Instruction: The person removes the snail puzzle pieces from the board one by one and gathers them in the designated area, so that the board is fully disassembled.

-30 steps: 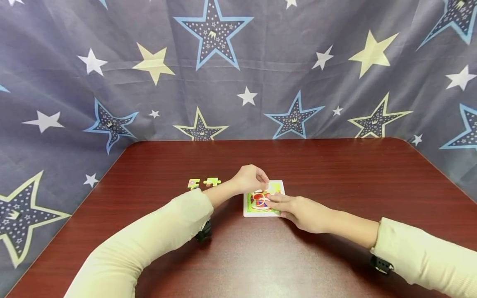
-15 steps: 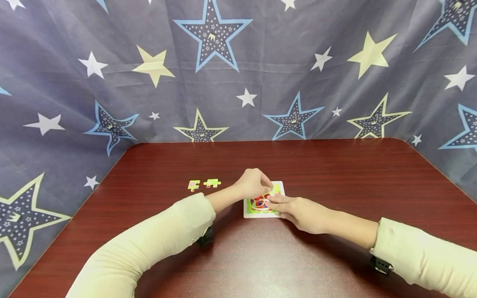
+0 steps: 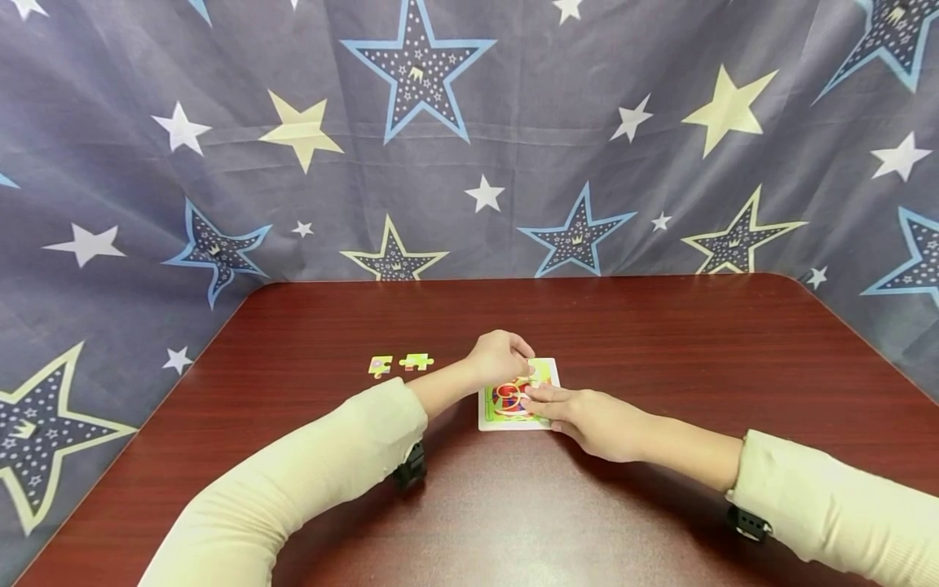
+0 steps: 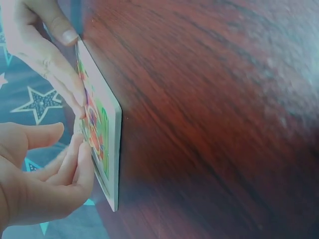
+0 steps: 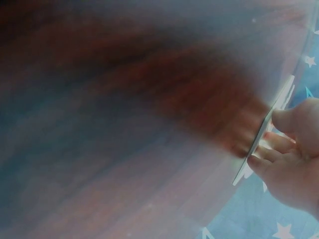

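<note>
A small jigsaw puzzle board [image 3: 504,425] with a white border and a bright red, green and yellow picture lies flat on the table. Over its far left part is my left hand [image 3: 499,359], covering some of the picture. In the left wrist view, this hand's bent fingertips touch the board's face while the thumb stands away from them. My right hand [image 3: 601,424] rests from the right, its fingers stretched over the picture and its thumb by the border. Left of the board lie two loose puzzle pieces, one yellow-green [image 3: 416,361] and one with a pinkish spot [image 3: 380,365].
The dark red wooden table [image 3: 660,334] has a glossy grain. A grey cloth [image 3: 484,236] with star prints hangs behind it and along the sides. Both forearms wear cream sleeves with black wrist devices [image 3: 748,522].
My left hand has shifted slightly right over the board, and its thumb and index finger have moved apart. The right hand has stayed in place; the loose pieces lie as before.
</note>
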`<state>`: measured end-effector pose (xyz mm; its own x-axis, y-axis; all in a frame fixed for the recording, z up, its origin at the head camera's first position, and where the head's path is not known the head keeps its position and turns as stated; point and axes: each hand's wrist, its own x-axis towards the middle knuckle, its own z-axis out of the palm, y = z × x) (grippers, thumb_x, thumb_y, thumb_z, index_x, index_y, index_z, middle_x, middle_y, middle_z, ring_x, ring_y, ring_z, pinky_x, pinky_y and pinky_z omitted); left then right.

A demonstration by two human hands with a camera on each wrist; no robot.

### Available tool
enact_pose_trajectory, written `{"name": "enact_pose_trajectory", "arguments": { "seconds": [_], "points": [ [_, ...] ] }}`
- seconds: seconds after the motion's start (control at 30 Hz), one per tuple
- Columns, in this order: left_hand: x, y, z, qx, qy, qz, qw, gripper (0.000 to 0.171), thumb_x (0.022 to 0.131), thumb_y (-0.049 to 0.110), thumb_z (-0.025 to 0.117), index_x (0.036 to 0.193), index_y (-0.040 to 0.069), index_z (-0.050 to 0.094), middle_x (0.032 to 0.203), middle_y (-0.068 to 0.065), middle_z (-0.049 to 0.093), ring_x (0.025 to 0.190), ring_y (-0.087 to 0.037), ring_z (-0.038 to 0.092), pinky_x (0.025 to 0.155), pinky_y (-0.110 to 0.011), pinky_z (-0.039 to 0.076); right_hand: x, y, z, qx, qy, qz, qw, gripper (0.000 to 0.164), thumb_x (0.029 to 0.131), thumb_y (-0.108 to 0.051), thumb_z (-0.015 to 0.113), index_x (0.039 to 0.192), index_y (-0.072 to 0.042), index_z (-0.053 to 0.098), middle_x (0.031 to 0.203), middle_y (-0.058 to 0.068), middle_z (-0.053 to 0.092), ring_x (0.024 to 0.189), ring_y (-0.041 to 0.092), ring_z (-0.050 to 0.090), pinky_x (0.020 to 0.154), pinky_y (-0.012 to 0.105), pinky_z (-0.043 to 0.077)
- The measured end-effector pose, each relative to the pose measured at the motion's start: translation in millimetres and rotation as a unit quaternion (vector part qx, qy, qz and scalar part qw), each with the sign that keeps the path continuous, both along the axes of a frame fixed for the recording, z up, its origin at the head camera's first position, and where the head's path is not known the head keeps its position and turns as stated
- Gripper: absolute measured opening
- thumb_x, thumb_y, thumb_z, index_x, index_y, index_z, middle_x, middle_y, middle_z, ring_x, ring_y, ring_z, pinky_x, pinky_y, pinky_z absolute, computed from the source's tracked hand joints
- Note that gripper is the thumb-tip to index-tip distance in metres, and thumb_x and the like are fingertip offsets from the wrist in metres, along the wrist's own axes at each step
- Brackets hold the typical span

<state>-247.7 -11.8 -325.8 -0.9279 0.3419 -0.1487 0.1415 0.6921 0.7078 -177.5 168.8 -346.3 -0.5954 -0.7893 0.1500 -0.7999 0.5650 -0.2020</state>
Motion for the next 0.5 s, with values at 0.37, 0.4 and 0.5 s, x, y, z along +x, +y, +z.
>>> {"name": "enact_pose_trajectory", "arguments": {
  "seconds": [0.37, 0.4, 0.5],
  "points": [
    [-4.4, 5.6, -0.9, 0.015, -0.043, 0.057, 0.9973, 0.013, 0.080, 0.013, 0.071, 0.093, 0.010, 0.074, 0.076, 0.000, 0.061, 0.049, -0.009, 0.045, 0.043, -0.020, 0.039, -0.8, -0.3, -0.1, 0.003, -0.004, -0.005, 1.000, 0.041, 0.091, -0.003, 0.060, 0.132, 0.000, 0.057, 0.138, 0.017, 0.056, 0.129, 0.029, 0.054, 0.098, 0.041, 0.049],
    [-4.9, 5.8, -1.6, 0.017, -0.044, 0.061, 0.9971, 0.012, 0.080, 0.013, 0.072, 0.092, 0.010, 0.074, 0.076, 0.000, 0.061, 0.048, -0.009, 0.044, 0.043, -0.020, 0.039, -0.8, -0.3, -0.4, 0.003, -0.004, -0.004, 1.000, 0.041, 0.091, -0.003, 0.060, 0.132, 0.000, 0.057, 0.138, 0.017, 0.056, 0.129, 0.029, 0.054, 0.098, 0.041, 0.049],
    [-6.3, 6.6, -3.5, 0.019, -0.044, 0.072, 0.9962, 0.009, 0.080, 0.014, 0.072, 0.089, 0.012, 0.074, 0.073, 0.000, 0.060, 0.045, -0.009, 0.043, 0.041, -0.019, 0.037, -0.7, -0.6, -0.4, 0.007, -0.013, -0.009, 1.000, 0.041, 0.091, -0.003, 0.060, 0.132, -0.001, 0.056, 0.139, 0.017, 0.055, 0.130, 0.029, 0.052, 0.099, 0.041, 0.049]
  ]
}}
